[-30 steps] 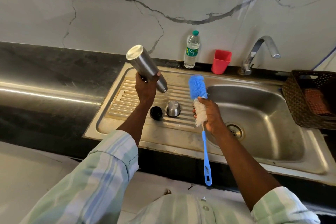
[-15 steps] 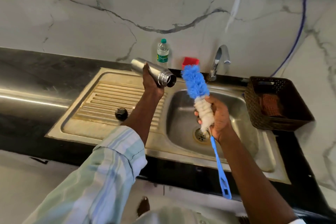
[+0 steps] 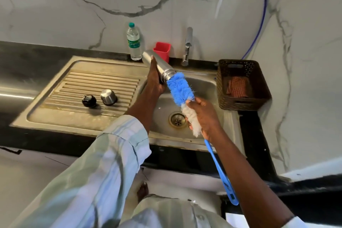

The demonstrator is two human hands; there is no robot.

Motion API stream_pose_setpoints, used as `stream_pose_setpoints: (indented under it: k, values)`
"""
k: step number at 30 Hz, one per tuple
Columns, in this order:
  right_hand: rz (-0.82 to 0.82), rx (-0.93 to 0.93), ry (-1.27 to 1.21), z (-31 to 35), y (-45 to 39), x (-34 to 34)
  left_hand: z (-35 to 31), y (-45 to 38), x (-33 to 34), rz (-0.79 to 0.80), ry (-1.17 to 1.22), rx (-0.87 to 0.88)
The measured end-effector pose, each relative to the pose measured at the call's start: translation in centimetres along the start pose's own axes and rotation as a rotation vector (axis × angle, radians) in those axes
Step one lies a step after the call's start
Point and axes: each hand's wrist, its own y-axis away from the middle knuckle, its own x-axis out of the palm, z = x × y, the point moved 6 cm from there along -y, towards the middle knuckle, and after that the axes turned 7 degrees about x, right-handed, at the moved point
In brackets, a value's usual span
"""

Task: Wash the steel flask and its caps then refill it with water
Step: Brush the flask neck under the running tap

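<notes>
Head view, one moment at a kitchen sink.

Steel flask (image 3: pixel 160 65): held tilted over the basin, base toward the far left, open threaded mouth pointing near and right. Left hand (image 3: pixel 154 79) wraps round its body from below, fingers curled about the steel.

Bottle brush (image 3: pixel 180 89): blue bristle head, white bristle section below it, long blue handle running down and right past the sink's near edge. Tip of the blue head meets the flask mouth; how far it enters cannot be told. Right hand (image 3: pixel 202 114) grips the brush at the white section, fingers closed round it.

Steel cap (image 3: pixel 108 97): stands on the ribbed drainboard, left of the basin, domed side up.

Black cap (image 3: pixel 89 101): on the drainboard just beside the steel cap, to its left and slightly nearer.

Sink (image 3: pixel 77 118): stainless steel, drainboard on the left, basin on the right with a round drain (image 3: pixel 177 119) below the brush.

Tap (image 3: pixel 187 46): at the far edge of the basin, against the wall; no water visible.

Plastic water bottle (image 3: pixel 133 41): green cap, green label, upright at the far edge of the sink, left of the flask's base.

Red cup (image 3: pixel 162 50): upright beside the bottle, partly behind the flask.

Brown basket (image 3: pixel 242 84): on the black tabletop (image 3: pixel 27 52) right of the sink, holding a checked cloth (image 3: pixel 237 87).

Wall: white marble with grey veins; a thin blue cord (image 3: pixel 263 15) hangs down it at the right.

Striped pale sleeve (image 3: pixel 103 170) covers the left arm.
</notes>
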Motion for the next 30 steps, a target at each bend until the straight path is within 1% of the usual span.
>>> stream_pose_setpoints:
  k: [2,5,8,10,12,14,18,23,27,28,30]
  values:
    - [-0.037,-0.046,0.156,0.0,0.0,-0.3,0.5,0.6,0.9,0.017,-0.062,-0.018]
    - [-0.11,-0.159,0.366,0.5,-0.2,-1.0,0.9,0.9,1.2,-0.028,-0.176,0.011]
    - [-0.132,-0.177,0.452,0.8,-1.1,-1.4,1.2,0.7,1.2,-0.029,-0.176,0.007]
    - [-0.14,-0.147,0.422,0.6,-2.1,-1.0,1.1,0.7,1.5,-0.01,-0.218,0.005]
    - [-0.159,-0.112,0.384,0.4,-3.0,-0.3,1.0,0.8,1.8,0.008,-0.316,0.023]
    - [-0.189,-0.084,0.341,0.7,-4.0,0.4,1.0,0.7,1.9,0.015,-0.348,0.031]
    - [-0.179,0.075,0.054,1.2,-6.2,1.7,1.2,0.7,1.2,0.0,-0.304,-0.014]
    - [-0.159,0.11,-0.022,1.1,-7.3,3.8,0.6,-0.3,-0.3,-0.034,-0.266,-0.035]
    - [-0.182,0.093,-0.003,1.0,-7.5,5.6,-0.5,-1.0,-1.0,-0.041,-0.252,0.002]
    - [-0.188,0.094,0.029,0.9,-7.7,5.9,-0.9,-1.2,-1.1,-0.041,-0.241,0.024]
    - [-0.167,0.12,0.174,0.2,-7.7,6.1,-2.2,-1.8,-1.4,-0.074,-0.231,0.084]
